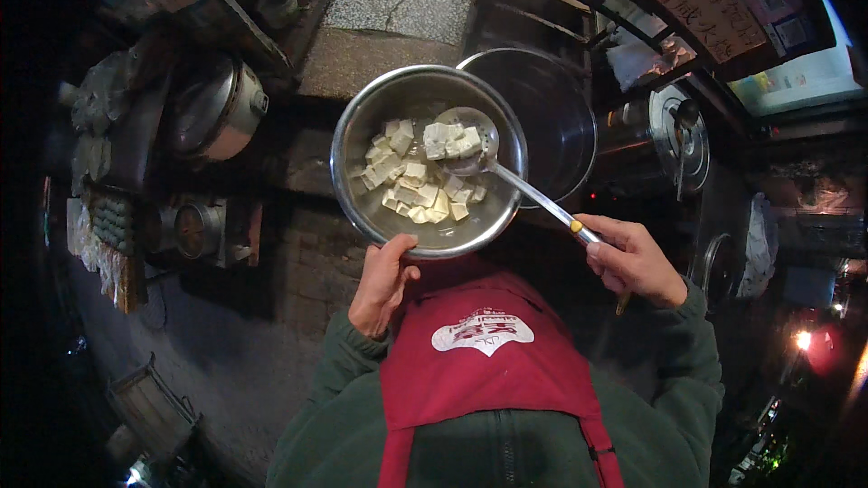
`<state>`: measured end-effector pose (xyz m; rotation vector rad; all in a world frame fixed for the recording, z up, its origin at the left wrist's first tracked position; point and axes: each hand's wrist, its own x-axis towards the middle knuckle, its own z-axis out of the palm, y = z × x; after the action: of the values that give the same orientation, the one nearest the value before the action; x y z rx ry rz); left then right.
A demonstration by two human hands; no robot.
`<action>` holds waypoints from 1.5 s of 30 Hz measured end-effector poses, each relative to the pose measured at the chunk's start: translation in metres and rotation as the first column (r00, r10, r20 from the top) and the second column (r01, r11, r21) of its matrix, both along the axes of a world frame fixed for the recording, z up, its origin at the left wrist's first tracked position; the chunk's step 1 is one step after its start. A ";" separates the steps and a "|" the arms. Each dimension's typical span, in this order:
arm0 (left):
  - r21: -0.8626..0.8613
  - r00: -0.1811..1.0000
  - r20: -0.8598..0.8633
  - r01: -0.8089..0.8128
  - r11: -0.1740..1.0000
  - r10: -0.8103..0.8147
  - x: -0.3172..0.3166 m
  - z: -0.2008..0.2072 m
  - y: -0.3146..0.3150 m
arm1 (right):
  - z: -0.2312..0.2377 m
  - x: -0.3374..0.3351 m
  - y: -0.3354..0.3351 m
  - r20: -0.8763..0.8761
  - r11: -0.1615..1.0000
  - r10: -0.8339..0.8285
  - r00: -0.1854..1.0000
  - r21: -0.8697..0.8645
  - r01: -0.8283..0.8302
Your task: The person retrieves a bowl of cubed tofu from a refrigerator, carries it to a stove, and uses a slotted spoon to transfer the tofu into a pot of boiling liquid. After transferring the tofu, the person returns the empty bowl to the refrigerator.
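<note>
Left hand: the left hand (pixel 383 282) gripped the near rim of a round steel bowl (pixel 354 154), thumb over the edge at the bottom of the rim, the other fingers hidden beneath, so the bowl sat just above and ahead of the knuckles.
Bowl: held out in front of the chest, roughly level, its open mouth facing the camera; pale tofu cubes (pixel 404 179) lay piled across its bottom, mostly left of centre and toward the near side.
Right hand: the right hand (pixel 633 260) was closed around the end of a metal skimmer ladle (pixel 466 140), fingers curled over the handle and thumb along the top.
Ladle: its long handle ran up and left from the right fingers across the bowl's right rim; the perforated scoop sat inside the bowl near the far right side, well apart from the fingers, with a small heap of white cubes resting on it.
Pot: a large empty steel pot (pixel 551 122) stood just behind and right of the bowl, partly overlapped by the bowl's rim.
Clothing: a red apron (pixel 484 370) over a dark green jacket (pixel 339 416) filled the lower middle of the view.
Surroundings: a lidded metal cooker (pixel 212 108) sat left of the bowl, and a cylindrical steel urn (pixel 674 136) stood right of the pot; the rest was dark.
</note>
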<state>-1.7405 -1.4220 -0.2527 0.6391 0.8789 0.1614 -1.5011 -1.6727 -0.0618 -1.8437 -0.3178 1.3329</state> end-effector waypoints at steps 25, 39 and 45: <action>0.024 1.000 0.024 0.006 1.000 -0.006 -0.009 -0.014 0.000 | 0.008 0.005 -0.020 0.006 0.999 -0.029 1.000 0.033 0.029; 0.050 0.983 -0.073 -0.165 0.985 0.169 0.007 -0.018 -0.012 | -0.089 0.150 -0.064 0.390 0.990 -0.047 0.920 -0.102 0.093; 0.022 0.968 -0.153 -0.196 0.980 0.197 0.003 -0.018 -0.010 | -0.168 0.163 -0.037 0.741 0.955 0.292 0.604 -0.257 -0.147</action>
<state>-1.7377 -1.4321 -0.2703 0.5755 1.0926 0.2965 -1.3383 -1.7095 -0.2294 -2.5324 -0.9387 0.6212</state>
